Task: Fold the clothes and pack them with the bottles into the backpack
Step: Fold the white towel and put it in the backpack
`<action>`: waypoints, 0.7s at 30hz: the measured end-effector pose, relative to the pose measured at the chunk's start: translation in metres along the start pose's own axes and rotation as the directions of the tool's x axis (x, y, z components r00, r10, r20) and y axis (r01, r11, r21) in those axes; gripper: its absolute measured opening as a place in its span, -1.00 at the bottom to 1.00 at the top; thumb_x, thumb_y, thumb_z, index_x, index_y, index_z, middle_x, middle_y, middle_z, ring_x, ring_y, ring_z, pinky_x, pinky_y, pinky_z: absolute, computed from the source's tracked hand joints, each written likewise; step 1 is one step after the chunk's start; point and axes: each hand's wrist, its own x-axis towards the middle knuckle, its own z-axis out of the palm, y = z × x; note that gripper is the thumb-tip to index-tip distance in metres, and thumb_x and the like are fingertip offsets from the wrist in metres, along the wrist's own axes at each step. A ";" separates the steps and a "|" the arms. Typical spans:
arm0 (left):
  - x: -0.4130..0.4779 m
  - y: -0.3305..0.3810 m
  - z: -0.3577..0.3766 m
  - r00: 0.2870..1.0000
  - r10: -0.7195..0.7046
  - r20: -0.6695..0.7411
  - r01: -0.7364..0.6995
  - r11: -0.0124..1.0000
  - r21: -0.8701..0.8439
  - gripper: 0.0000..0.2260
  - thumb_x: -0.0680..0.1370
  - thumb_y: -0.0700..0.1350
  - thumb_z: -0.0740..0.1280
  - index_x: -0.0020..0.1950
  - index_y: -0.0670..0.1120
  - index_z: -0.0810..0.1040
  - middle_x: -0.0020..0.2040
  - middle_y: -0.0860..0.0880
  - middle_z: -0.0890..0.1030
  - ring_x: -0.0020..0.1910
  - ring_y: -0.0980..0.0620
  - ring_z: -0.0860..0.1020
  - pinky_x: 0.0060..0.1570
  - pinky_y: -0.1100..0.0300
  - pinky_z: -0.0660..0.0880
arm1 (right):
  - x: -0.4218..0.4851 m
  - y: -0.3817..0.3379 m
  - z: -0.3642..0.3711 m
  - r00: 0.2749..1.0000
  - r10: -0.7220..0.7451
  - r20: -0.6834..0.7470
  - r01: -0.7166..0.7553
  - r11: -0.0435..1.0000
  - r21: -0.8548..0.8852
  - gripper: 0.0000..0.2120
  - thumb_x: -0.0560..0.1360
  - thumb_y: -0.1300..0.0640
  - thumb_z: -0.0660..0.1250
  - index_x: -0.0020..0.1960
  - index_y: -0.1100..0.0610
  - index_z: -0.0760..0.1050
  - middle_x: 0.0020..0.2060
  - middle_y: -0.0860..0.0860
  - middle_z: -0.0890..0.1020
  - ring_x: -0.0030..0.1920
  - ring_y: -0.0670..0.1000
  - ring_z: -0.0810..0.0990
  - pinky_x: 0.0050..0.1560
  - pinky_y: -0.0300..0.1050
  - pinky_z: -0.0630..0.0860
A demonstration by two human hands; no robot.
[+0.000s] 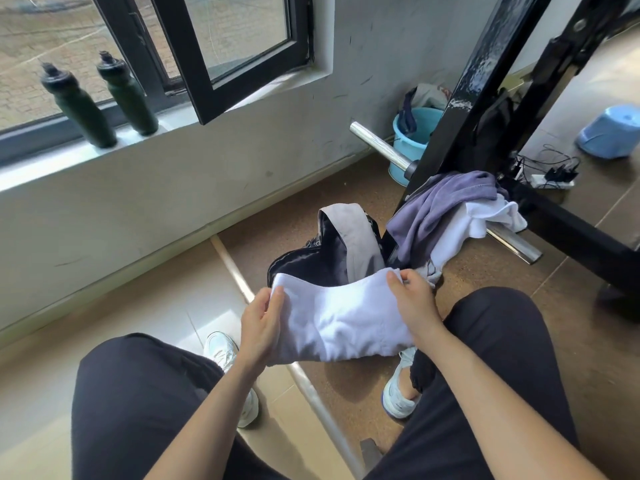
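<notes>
Left hand (pixel 261 320) and right hand (pixel 412 303) each pinch an upper corner of the white cloth (pixel 346 323), held above the open backpack (pixel 329 251) on the floor (pixel 166 299). Risk: the middle sags, so the fold may slip apart on lowering. Bottles (pixel 79 109) stand at the sill's (pixel 173 119) left end.

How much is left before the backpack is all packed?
It looks like an early stage. Done: the backpack lies open on the floor, and nothing packed shows inside it. In hand: the left hand and right hand pinch the top corners of a white cloth above the backpack. Left: a purple garment and a white garment lie crumpled beside it, and one bottle and a second bottle stand on the windowsill.
</notes>
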 end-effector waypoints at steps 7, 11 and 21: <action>-0.029 0.016 0.031 0.968 0.105 0.230 -0.080 0.990 -0.118 -0.55 0.60 0.26 0.26 -0.07 -0.16 0.44 -0.20 0.01 0.45 -0.23 0.09 0.42 -0.23 0.09 0.39 | -0.028 0.003 0.037 0.983 -0.045 0.178 0.034 0.997 0.064 -0.79 0.66 0.06 0.25 -0.07 0.18 0.41 -0.22 0.01 0.44 -0.20 -0.07 0.41 -0.14 -0.10 0.39; -0.037 0.016 0.036 0.925 0.070 0.374 -0.008 0.987 -0.163 -0.76 0.66 0.14 0.29 0.04 -0.02 0.50 -0.14 0.03 0.52 -0.21 0.04 0.52 -0.29 0.03 0.51 | -0.040 0.008 0.048 0.945 -0.051 0.324 0.012 0.992 0.122 -0.74 0.65 -0.03 0.26 0.02 0.19 0.43 -0.17 -0.01 0.49 -0.15 -0.13 0.48 -0.04 -0.14 0.45; -0.027 0.029 0.025 0.898 -0.054 0.437 0.238 0.894 -0.380 -0.62 0.52 -0.19 0.17 0.25 -0.14 0.65 -0.05 -0.18 0.66 -0.20 -0.09 0.64 -0.14 0.10 0.62 | -0.033 0.007 0.040 0.934 -0.002 0.357 -0.067 0.981 0.181 -0.74 0.53 0.18 0.46 0.17 0.14 0.49 0.04 0.13 0.67 0.02 -0.02 0.67 0.05 -0.11 0.60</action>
